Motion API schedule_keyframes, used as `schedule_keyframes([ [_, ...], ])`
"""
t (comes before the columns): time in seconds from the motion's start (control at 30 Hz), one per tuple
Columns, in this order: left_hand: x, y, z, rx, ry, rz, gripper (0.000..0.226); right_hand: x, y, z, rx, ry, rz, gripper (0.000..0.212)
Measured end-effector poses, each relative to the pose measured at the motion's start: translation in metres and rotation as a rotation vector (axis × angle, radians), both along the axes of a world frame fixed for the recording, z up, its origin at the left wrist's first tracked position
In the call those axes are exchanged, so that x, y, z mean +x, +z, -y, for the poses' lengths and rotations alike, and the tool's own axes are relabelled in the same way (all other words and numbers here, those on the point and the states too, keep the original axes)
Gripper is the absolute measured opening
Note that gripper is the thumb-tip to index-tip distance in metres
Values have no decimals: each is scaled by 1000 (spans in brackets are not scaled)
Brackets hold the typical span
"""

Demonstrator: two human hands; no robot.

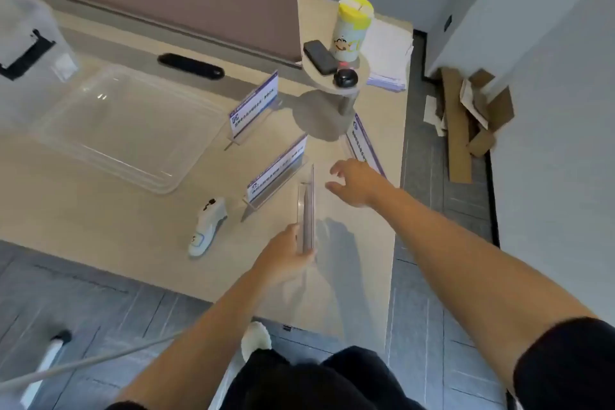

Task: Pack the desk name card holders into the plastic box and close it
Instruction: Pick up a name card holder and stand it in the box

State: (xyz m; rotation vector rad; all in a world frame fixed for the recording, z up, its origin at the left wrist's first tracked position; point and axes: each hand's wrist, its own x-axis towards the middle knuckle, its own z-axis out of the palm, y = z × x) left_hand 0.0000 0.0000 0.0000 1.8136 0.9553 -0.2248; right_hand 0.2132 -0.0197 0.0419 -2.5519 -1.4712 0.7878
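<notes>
Currently my left hand (pixel 286 256) grips held holder (pixel 307 210) by near end, long axis pointing away from me. My right hand (pixel 357 181) spread wide, holding nothing, just short of right-edge holder (pixel 362 146). That holder lies beyond fingertips, long axis along right edge of desk (pixel 100 216). Right hand nearer; I judge it makes next pick. Plastic box (pixel 23 43) well apart, far left.
</notes>
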Motion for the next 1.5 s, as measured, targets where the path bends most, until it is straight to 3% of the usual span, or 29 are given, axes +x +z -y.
schedule_keyframes([
  [0.1, 9, -5, 9, -7, 57, -27, 61, -5, -17, -10, -82, 56, 33, 65],
  [0.23, 28, -18, 27, 102, 144, -82, 57, 8, -34, -27, -70, 92, -77, 76],
  [0.33, 47, -25, 40, 183, 256, -151, 53, 21, -44, -38, -78, 127, -231, 74],
  [0.53, 73, -17, 51, 152, 495, -286, 48, 36, -54, -44, -71, 214, -457, 67],
  [0.8, 88, 42, 58, 245, 647, -201, 39, 40, -5, -62, -29, 197, -531, 66],
  [0.97, 75, 76, 52, 329, 750, -110, 40, 22, 34, -69, 92, 136, -677, 80],
  [1.1, 51, 92, 53, 389, 807, -17, 41, -14, 57, -61, 220, 54, -764, 75],
  [1.4, -67, 111, 57, 462, 716, 137, 40, -129, 89, -40, 397, -15, -716, 83],
  [1.5, -117, 127, 58, 468, 687, 188, 39, -181, 113, -31, 429, -39, -703, 74],
])
